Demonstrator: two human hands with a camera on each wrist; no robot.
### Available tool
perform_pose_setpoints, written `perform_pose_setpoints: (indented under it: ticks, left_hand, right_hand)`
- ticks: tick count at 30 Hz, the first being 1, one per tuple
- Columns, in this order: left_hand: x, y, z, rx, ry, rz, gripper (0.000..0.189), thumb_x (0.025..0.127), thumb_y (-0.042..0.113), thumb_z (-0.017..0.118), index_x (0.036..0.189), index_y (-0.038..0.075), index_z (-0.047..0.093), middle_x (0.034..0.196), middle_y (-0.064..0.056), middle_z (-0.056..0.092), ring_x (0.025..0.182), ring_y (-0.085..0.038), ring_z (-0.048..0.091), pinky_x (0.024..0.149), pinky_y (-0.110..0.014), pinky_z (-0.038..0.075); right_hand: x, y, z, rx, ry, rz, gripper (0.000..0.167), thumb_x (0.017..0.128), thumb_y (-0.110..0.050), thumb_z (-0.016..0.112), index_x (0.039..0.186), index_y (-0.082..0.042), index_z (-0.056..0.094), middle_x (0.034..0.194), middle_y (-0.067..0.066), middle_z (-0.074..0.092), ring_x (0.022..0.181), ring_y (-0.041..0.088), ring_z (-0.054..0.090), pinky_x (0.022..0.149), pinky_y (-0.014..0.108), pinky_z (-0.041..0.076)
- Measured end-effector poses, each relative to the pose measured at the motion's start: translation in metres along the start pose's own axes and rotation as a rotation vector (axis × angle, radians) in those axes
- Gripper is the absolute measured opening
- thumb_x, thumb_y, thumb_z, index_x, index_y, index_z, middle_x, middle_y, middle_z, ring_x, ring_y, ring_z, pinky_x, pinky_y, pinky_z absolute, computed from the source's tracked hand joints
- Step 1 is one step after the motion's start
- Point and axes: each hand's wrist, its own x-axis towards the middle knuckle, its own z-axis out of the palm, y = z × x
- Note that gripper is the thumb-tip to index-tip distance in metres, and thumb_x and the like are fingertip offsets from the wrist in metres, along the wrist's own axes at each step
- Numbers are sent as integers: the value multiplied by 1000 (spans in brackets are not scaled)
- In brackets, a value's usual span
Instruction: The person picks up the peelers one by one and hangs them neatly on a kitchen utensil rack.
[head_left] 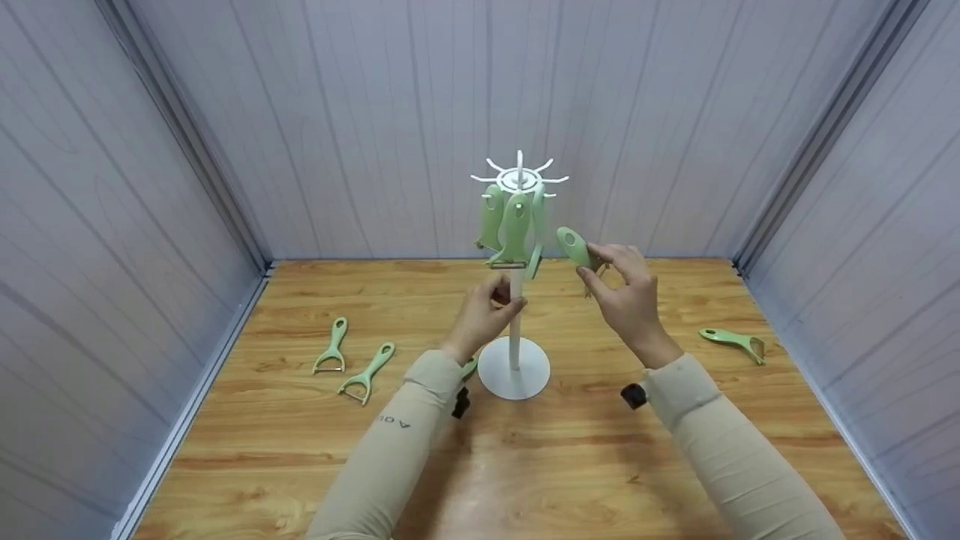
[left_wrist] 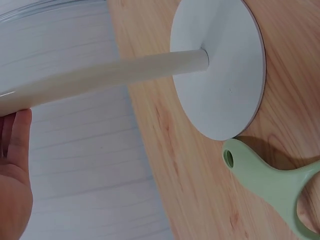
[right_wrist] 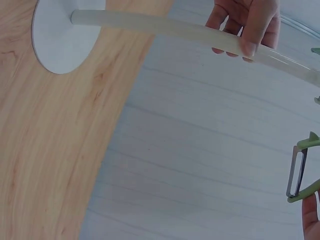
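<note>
A white rotary rack [head_left: 519, 180] with curved hooks on top of a pole stands upright on a round white base [head_left: 491, 375]. My left hand [head_left: 480, 315] grips its pole [left_wrist: 125, 72] below the hooks, thumb and fingers on either side in the right wrist view. Several green peelers hang from the front hooks, the nearest peeler [head_left: 516, 229] facing me. To the right of them, my right hand [head_left: 628, 300] pinches another green peeler [head_left: 574, 244], its holed handle end tilted up toward the rack. That peeler's blade [right_wrist: 297, 172] shows in the right wrist view.
Two green peelers, one peeler [head_left: 334, 346] and another peeler [head_left: 367, 375], lie on the wooden table [head_left: 555, 472] at left. One peeler [left_wrist: 270, 180] lies beside the base, partly behind my left sleeve. Another peeler [head_left: 735, 341] lies far right. Pale panel walls [head_left: 360, 127] enclose the table.
</note>
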Motion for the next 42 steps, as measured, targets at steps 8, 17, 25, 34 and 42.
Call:
perform_pose_setpoints:
  ticks: [8,17,25,34,42]
  left_hand:
    - [-3,-1,-1,-48,-61,-45,26,101,12,78,122,2,68,117,-22,74,107,-33,75,92,-43,65]
    - [-5,-5,2,0,-93,-79,20,100,5,78,117,-4,72,111,-19,78,107,-33,77,96,-41,64]
    - [-4,-8,4,-2,-75,-111,14,100,6,78,111,-2,75,108,-17,79,105,-31,77,95,-43,64]
    - [-3,-8,2,-13,-100,-156,12,101,8,77,110,0,75,106,-13,78,102,-25,75,92,-40,62]
    - [-2,-9,2,-17,-109,-150,11,102,8,76,111,2,75,107,-13,79,102,-25,75,92,-42,63]
  right_hand:
    - [9,-9,1,17,39,-17,33,90,2,86,123,3,78,111,19,78,101,21,65,92,23,50]
    - [25,-23,2,70,94,-33,32,91,4,84,122,4,77,110,19,77,104,13,69,98,25,51]
    - [40,-31,2,93,106,-30,32,93,4,82,125,6,75,111,20,76,107,12,67,99,24,53]
    - [51,-32,3,133,110,-1,34,95,3,80,128,6,74,113,21,74,107,7,66,99,23,54]
    - [58,-30,4,145,79,19,33,97,0,79,129,7,73,115,22,73,109,4,66,99,23,55]
